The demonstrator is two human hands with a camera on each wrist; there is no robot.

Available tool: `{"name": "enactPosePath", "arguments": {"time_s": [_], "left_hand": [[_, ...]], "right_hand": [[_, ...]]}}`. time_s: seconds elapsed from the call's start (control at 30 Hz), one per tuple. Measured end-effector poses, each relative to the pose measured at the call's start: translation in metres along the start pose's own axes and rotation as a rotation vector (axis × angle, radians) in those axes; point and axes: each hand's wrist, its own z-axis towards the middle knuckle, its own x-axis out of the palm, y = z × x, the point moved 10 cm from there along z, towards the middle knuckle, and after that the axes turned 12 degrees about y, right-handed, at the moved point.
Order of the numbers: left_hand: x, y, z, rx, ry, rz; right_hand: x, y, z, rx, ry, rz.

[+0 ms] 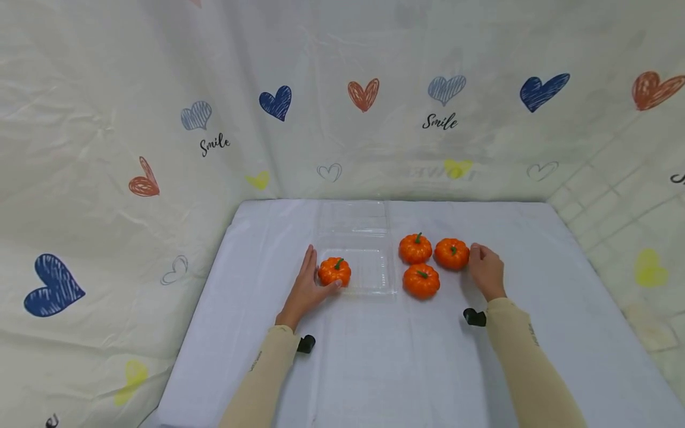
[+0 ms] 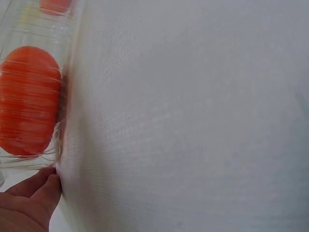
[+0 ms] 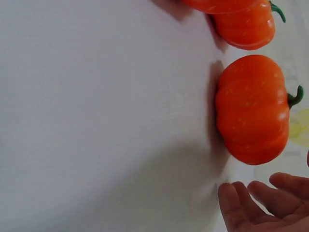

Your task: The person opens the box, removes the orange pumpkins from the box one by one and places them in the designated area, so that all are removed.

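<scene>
A clear plastic box [image 1: 374,291] lies on the table with its lid [image 1: 353,217] laid back behind it. Inside its left part sits one small orange pumpkin [image 1: 334,271] with a green stem. My left hand [image 1: 307,291] rests against the box's left side, fingers straight, thumb by the front edge. In the left wrist view its fingertips [image 2: 50,181] touch the box's corner. Right of the box stand three more pumpkins: one at the back [image 1: 415,248], one in front [image 1: 421,282], one farthest right [image 1: 452,254]. Beside that last one is my right hand [image 1: 487,273], fingers loosely bent, holding nothing.
A white cloth covers the table [image 1: 396,362]. Behind it and along both sides hangs a pale curtain [image 1: 342,137] printed with hearts and words. A dark wrist camera [image 1: 474,317] shows at the right sleeve, another [image 1: 306,344] at the left.
</scene>
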Motion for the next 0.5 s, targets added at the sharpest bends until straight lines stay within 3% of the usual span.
{"name": "enactPosePath", "arguments": {"time_s": [0.2,0.37,0.5], "left_hand": [[0.000,-0.002,0.000,0.006,-0.001,0.012],[0.000,-0.003,0.001,0.016,-0.007,0.003],[0.000,-0.001,0.002,0.021,-0.008,-0.006]], "right_hand": [[-0.007,0.015,-0.007,-0.002,-0.049,0.147],[-0.005,0.043,-0.017,-0.079,-0.083,0.249],[0.007,0.069,-0.025,-0.155,-0.067,0.312]]}}
